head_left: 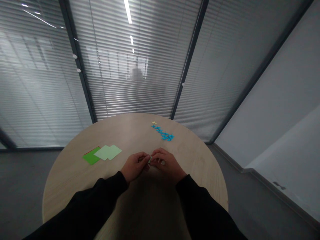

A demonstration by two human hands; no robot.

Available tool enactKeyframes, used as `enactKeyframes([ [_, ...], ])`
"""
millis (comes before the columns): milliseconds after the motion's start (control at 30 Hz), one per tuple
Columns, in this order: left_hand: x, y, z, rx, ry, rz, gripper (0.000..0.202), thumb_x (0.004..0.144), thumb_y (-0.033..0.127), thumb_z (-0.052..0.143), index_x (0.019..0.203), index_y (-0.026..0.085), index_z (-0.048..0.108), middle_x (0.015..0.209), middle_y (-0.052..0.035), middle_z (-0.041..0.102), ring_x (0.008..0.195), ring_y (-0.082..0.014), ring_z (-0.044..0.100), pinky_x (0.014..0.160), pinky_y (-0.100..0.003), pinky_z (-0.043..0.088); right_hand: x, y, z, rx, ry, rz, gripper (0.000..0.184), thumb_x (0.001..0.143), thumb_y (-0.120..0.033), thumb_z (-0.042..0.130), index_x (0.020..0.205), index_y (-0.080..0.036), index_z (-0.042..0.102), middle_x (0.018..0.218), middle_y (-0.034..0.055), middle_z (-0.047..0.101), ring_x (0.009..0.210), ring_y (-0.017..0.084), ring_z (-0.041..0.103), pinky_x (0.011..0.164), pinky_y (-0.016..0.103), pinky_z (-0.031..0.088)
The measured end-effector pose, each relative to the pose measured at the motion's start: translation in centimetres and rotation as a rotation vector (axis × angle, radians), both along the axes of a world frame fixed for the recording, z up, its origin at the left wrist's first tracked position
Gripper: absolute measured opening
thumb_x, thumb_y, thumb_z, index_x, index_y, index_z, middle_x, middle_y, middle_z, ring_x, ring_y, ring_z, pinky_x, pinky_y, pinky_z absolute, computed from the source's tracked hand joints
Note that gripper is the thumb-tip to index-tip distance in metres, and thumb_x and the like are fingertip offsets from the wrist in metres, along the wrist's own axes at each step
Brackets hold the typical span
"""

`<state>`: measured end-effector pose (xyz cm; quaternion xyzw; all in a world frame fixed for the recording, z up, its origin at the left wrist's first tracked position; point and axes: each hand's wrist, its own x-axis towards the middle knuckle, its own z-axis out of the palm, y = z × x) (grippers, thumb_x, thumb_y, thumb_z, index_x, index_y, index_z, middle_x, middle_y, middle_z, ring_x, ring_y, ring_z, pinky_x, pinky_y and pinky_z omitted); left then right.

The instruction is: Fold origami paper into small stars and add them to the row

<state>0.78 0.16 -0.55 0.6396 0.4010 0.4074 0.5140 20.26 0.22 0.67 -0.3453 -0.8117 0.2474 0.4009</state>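
Observation:
My left hand (135,166) and my right hand (166,164) meet over the middle of a round wooden table (75,186). Both pinch a small, pale green folded piece of paper (150,159) between their fingertips. Most of the paper is hidden by the fingers. Black sleeves cover both forearms.
Loose paper sheets lie to the left: two pale green squares (108,152) overlapping a darker green one (91,156) with an orange edge beneath. Several small blue folded pieces (163,134) form a row at the far right, with a tiny yellow star (154,123) beyond. Glass walls with blinds stand behind.

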Motion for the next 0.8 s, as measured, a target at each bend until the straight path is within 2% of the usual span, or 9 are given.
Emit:
enactKeyframes([
  [167, -0.1, -0.1, 0.3, 0.004, 0.015, -0.033, 0.039, 0.085, 0.056, 0.060, 0.082, 0.017, 0.063, 0.066, -0.0036, 0.069, 0.061, -0.0170, 0.065, 0.062, -0.030, 0.050, -0.1, -0.3, 0.1, -0.022, -0.035, -0.028, 0.017, 0.091, -0.036, 0.066, 0.087, -0.021, 0.069, 0.087, 0.0031, 0.065, 0.072, 0.015, 0.059, 0.066, 0.027, 0.049],
  [433, -0.6, 0.4, -0.3, 0.030, 0.057, -0.093, 0.038, 0.088, 0.054, 0.060, 0.085, 0.017, 0.064, 0.071, -0.0047, 0.070, 0.065, -0.0168, 0.065, 0.065, -0.030, 0.050, -0.5, -0.4, -0.6, -0.135, -0.003, -0.140, 0.021, 0.086, -0.039, 0.071, 0.082, -0.018, 0.068, 0.074, 0.0011, 0.066, 0.064, 0.014, 0.058, 0.060, 0.025, 0.045],
  [667, -0.9, 0.7, -0.3, -0.100, -0.036, -0.148, 0.045, 0.079, 0.060, 0.068, 0.084, 0.016, 0.064, 0.072, -0.0049, 0.070, 0.068, -0.0170, 0.067, 0.070, -0.032, 0.052, -0.6, -0.4, -0.6, -0.214, 0.038, -0.177, 0.020, 0.083, -0.037, 0.073, 0.083, -0.018, 0.067, 0.077, 0.0011, 0.067, 0.063, 0.013, 0.057, 0.059, 0.024, 0.044],
  [800, -1.0, 0.8, -0.3, -0.133, -0.058, -0.175, 0.047, 0.076, 0.060, 0.072, 0.090, 0.015, 0.066, 0.076, -0.0047, 0.071, 0.069, -0.0171, 0.067, 0.072, -0.033, 0.052, -0.3, -0.3, -0.5, -0.189, 0.035, -0.159, 0.020, 0.083, -0.038, 0.074, 0.083, -0.018, 0.068, 0.077, 0.0006, 0.067, 0.066, 0.014, 0.058, 0.062, 0.025, 0.045],
])
